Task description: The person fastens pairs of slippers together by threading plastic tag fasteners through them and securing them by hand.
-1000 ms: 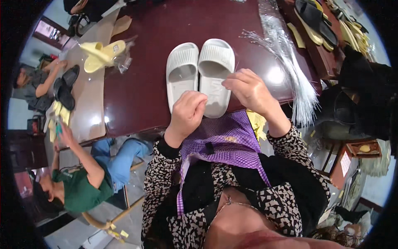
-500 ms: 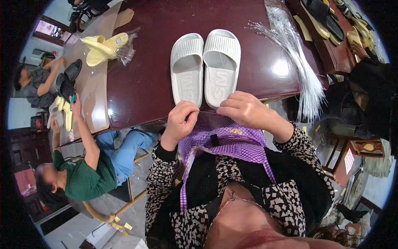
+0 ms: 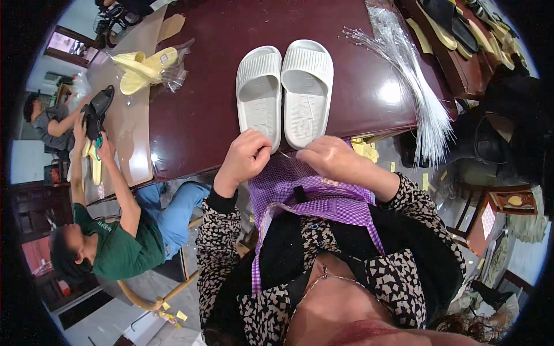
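A pair of off-white slide sandals, the left slide (image 3: 259,95) and the right slide (image 3: 307,92), lies side by side at the table's near edge, heels toward me. My left hand (image 3: 247,158) is closed in a pinch just below the left slide's heel. Close to the right slide's heel, my right hand (image 3: 332,160) is pinched too, knuckles up. Between them shows a thin pale plastic strand (image 3: 285,154), its ends hidden by my fingers. Under my hands hangs a purple checked apron (image 3: 334,205).
On the dark red table (image 3: 202,104), a bundle of clear plastic strands (image 3: 424,109) droops over the right edge. Yellow slippers (image 3: 144,68) in clear wrap lie at left. A co-worker in a green shirt (image 3: 130,245) handles dark footwear (image 3: 94,115). More sandals (image 3: 450,29) sit at far right.
Both hands have shifted slightly left, and the strand between them shows shorter and tilted rather than stretched across. At left, the co-worker's hands have moved on the dark footwear.
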A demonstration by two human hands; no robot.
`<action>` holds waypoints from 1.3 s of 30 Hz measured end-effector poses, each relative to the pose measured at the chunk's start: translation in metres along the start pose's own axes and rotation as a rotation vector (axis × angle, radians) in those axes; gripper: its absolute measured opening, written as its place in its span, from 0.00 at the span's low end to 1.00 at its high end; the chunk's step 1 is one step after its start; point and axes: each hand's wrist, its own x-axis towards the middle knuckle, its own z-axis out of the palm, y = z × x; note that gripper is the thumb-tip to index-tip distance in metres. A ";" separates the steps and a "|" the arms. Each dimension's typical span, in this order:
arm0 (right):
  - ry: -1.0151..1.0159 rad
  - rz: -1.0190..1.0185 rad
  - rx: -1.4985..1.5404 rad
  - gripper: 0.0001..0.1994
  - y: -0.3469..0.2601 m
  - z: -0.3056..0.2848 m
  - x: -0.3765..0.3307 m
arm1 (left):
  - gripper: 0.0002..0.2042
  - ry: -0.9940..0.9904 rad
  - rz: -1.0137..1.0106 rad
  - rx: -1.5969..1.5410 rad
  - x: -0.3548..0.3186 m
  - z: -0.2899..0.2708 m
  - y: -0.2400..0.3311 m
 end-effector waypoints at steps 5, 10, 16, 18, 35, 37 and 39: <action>0.034 0.024 -0.141 0.04 0.046 0.000 0.025 | 0.02 0.038 0.065 0.085 0.032 0.003 -0.024; 0.091 0.149 -0.202 0.06 0.093 -0.001 0.049 | 0.02 0.075 0.039 0.212 0.065 0.007 -0.042; 0.278 0.260 0.081 0.07 0.089 -0.034 0.052 | 0.02 0.162 0.087 0.241 0.081 0.016 -0.052; 0.372 0.445 0.310 0.08 0.098 -0.045 0.049 | 0.02 0.169 0.060 0.223 0.083 0.018 -0.053; 0.278 0.703 -0.054 0.12 0.230 -0.038 0.115 | 0.04 0.262 0.038 0.188 0.088 0.029 -0.068; 0.313 0.646 -0.022 0.11 0.223 -0.035 0.131 | 0.04 0.252 0.039 0.182 0.085 0.029 -0.070; 0.292 0.376 0.110 0.08 0.215 -0.027 0.157 | 0.04 0.252 0.036 0.185 0.083 0.028 -0.072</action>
